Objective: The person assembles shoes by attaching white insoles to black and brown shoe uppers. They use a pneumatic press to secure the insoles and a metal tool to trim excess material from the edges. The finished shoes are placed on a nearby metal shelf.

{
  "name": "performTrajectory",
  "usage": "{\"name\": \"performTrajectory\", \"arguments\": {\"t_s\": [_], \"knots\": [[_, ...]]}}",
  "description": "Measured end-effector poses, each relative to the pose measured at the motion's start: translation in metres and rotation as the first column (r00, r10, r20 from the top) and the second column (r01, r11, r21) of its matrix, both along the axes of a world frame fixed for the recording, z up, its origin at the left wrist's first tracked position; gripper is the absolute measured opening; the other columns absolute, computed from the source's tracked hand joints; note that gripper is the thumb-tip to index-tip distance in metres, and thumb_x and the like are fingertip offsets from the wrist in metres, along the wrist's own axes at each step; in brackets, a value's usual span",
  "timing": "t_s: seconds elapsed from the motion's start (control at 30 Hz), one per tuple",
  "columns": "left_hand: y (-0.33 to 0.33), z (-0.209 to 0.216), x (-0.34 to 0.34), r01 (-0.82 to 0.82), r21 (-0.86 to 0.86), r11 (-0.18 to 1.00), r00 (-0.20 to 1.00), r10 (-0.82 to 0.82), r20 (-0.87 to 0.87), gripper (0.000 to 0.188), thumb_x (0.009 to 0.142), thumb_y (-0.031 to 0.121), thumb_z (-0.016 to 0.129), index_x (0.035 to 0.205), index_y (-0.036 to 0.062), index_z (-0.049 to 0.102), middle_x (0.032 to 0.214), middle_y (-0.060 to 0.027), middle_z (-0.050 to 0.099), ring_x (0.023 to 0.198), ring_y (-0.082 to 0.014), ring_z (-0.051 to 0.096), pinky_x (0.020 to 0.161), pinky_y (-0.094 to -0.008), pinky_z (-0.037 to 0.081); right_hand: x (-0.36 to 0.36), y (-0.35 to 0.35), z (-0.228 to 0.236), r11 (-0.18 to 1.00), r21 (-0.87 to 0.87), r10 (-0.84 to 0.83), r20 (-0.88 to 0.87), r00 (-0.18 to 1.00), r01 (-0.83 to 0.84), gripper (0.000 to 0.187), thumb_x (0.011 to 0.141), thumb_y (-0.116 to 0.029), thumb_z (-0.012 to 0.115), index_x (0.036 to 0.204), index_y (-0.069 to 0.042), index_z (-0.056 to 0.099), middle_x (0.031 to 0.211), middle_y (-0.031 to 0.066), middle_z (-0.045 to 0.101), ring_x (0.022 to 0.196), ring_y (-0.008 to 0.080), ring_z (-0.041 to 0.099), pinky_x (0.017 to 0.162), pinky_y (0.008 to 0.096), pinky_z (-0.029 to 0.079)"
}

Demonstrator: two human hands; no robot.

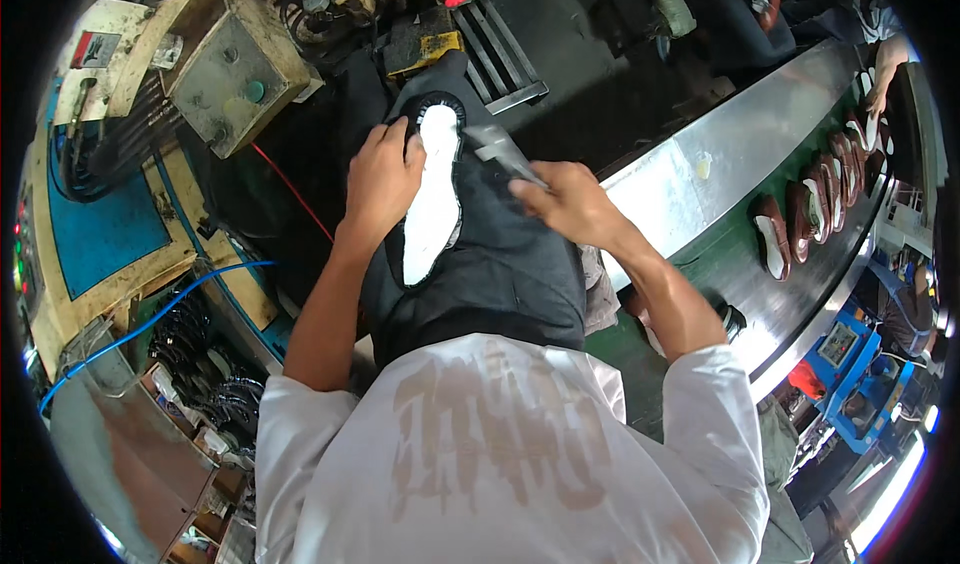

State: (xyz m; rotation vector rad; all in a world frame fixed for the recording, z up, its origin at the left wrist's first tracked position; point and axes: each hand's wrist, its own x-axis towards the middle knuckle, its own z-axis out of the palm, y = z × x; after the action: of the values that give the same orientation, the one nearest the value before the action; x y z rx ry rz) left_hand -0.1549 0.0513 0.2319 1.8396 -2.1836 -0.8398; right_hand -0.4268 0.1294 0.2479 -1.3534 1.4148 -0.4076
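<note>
A black shoe [432, 204] lies bottom up across my lap, its white insole board facing me and its black edge gathered round the toe. My left hand [385, 176] is closed round the shoe's left side near the toe, with the thumb by the white board. In my right hand [572, 204] is a grey metal hammer-like tool [503, 152], blurred by motion. Its head is just right of the shoe's toe end; whether it touches cannot be made out.
Grimy machinery [230, 74] stands at the upper left, with a blue hose [160, 314] below. To the right runs a green conveyor [715, 264] with a metal rim [690, 159], carrying several brown shoes [770, 239]. Another person's hand [880, 89] is at its far end.
</note>
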Motion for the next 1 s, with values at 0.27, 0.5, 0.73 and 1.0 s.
{"name": "performTrajectory", "arguments": {"t_s": [0.27,0.5,0.73,1.0], "knots": [[0.039,-0.018,0.000,-0.146,0.243,0.959,0.906,0.228,-0.356,0.088,0.099,0.026,0.078,0.167,-0.0041,0.032,0.167,-0.0315,0.042,0.156,-0.0399,0.042,0.128,-0.0443,0.033,0.028,-0.041,-0.001,0.907,-0.115,0.368,-0.252,0.895,-0.405,0.030,0.106,-0.022,0.063,0.096,0.006,0.070,0.088,0.0315,0.072,0.093,0.0516,0.071,0.084,0.0583,0.055],[0.035,-0.024,0.007,-0.134,0.221,0.966,0.889,0.216,-0.403,0.090,0.097,0.027,0.081,0.167,-0.0031,0.032,0.166,-0.0317,0.043,0.156,-0.0395,0.043,0.128,-0.0440,0.033,0.045,-0.063,0.007,0.884,-0.074,0.425,-0.277,0.861,-0.461,0.028,0.106,-0.021,0.064,0.101,0.006,0.066,0.086,0.0299,0.069,0.091,0.0518,0.069,0.082,0.0590,0.053],[0.036,-0.030,0.010,-0.140,0.171,0.975,0.868,0.204,-0.452,0.090,0.096,0.022,0.082,0.167,-0.0017,0.034,0.162,-0.0314,0.047,0.152,-0.0415,0.046,0.126,-0.0450,0.036,0.046,-0.059,0.010,0.786,-0.170,0.395,-0.600,0.695,-0.594,0.021,0.091,-0.006,0.065,0.110,0.004,0.067,0.102,0.0253,0.077,0.094,0.0447,0.077,0.082,0.0529,0.062],[0.033,-0.033,0.011,-0.143,0.212,0.967,0.873,0.224,-0.434,0.089,0.096,0.023,0.083,0.167,0.0010,0.034,0.165,-0.0291,0.045,0.154,-0.0397,0.045,0.127,-0.0446,0.035,0.049,-0.061,0.017,0.665,-0.198,0.295,-0.816,0.498,-0.720,0.022,0.093,-0.007,0.065,0.111,0.005,0.069,0.108,0.0241,0.074,0.098,0.0415,0.077,0.077,0.0488,0.064]]}}
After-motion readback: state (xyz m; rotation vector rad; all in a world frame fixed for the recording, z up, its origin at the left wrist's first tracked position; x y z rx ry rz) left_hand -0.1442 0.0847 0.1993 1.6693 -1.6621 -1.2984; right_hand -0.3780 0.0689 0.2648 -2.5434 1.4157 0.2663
